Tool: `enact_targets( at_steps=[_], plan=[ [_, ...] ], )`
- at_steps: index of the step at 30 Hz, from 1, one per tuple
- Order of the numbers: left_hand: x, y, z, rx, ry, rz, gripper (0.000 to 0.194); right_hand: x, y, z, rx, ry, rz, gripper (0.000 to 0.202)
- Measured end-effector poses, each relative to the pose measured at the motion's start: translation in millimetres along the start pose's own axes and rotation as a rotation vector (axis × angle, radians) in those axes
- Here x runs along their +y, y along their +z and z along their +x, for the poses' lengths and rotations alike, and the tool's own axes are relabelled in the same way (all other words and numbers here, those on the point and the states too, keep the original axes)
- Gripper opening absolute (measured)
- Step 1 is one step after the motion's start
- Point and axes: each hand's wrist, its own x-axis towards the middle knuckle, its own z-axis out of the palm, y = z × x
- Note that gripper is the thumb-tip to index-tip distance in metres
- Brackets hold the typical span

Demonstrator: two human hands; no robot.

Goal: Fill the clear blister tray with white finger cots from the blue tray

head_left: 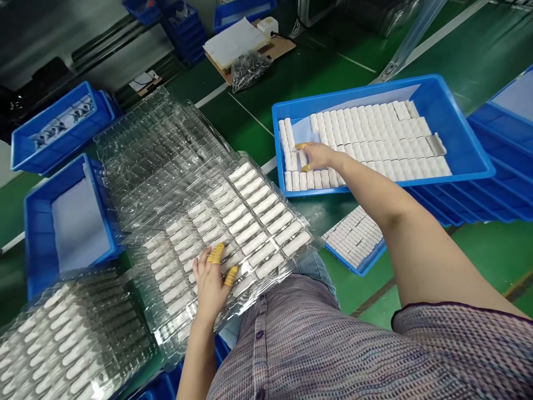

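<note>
My left hand (pixel 211 283) lies on a clear plastic blister tray (pixel 266 289), its fingers spread and yellow finger cots on some fingertips. White, rounded oblong pieces (pixel 254 230) sit in rows in the tray's pockets. Inside a blue bin (pixel 462 133), my right hand (pixel 318 155) reaches down among rows of similar white pieces (pixel 353 125). Its yellow-covered thumb and a finger close around the two ends of a short white piece (pixel 302 160). The remaining right fingers are partly hidden.
Stacked clear trays (pixel 154 155) lie beyond the filled one, and another loaded tray stack (pixel 62 344) stands at lower left. Blue bins (pixel 70 222) line the left. A smaller blue tray of white pieces (pixel 356 239) sits below my right arm. Papers (pixel 237 41) lie at the back.
</note>
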Motion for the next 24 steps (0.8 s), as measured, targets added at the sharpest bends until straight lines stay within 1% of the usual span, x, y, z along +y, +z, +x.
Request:
enact_targets(
  at_steps=[5, 7, 9, 11, 13, 16, 19, 24],
  plan=[
    [-1, -0.1, 0, 0.008, 0.008, -0.001, 0.06, -16, -1, 1, 0.103, -0.022, 0.082, 0.108],
    [-1, 0.0, 0, 0.014, 0.014, 0.001, 0.06, -23, 1, 2, 0.101, -0.021, 0.089, 0.106],
    [0, 0.1, -1, 0.015, 0.013, 0.0, 0.06, -25, 2, 3, 0.085, 0.024, 0.086, 0.105],
    [0, 0.2, -1, 0.014, 0.007, -0.003, 0.059, -24, 2, 4, 0.079, 0.079, 0.092, 0.105],
    [0, 0.3, -1, 0.01, -0.001, -0.007, 0.058, -22, 1, 4, 0.086, 0.096, 0.081, 0.105],
    [0, 0.3, -1, 0.005, -0.006, -0.009, 0.058, -24, 1, 4, 0.115, 0.04, 0.07, 0.104],
    [0, 0.1, -1, 0.004, 0.002, -0.012, 0.058, -29, 4, 5, 0.085, -0.015, 0.1, 0.102],
    [1, -0.1, 0, 0.005, 0.009, -0.015, 0.058, -32, 8, 9, 0.052, -0.004, 0.109, 0.108]
  ],
)
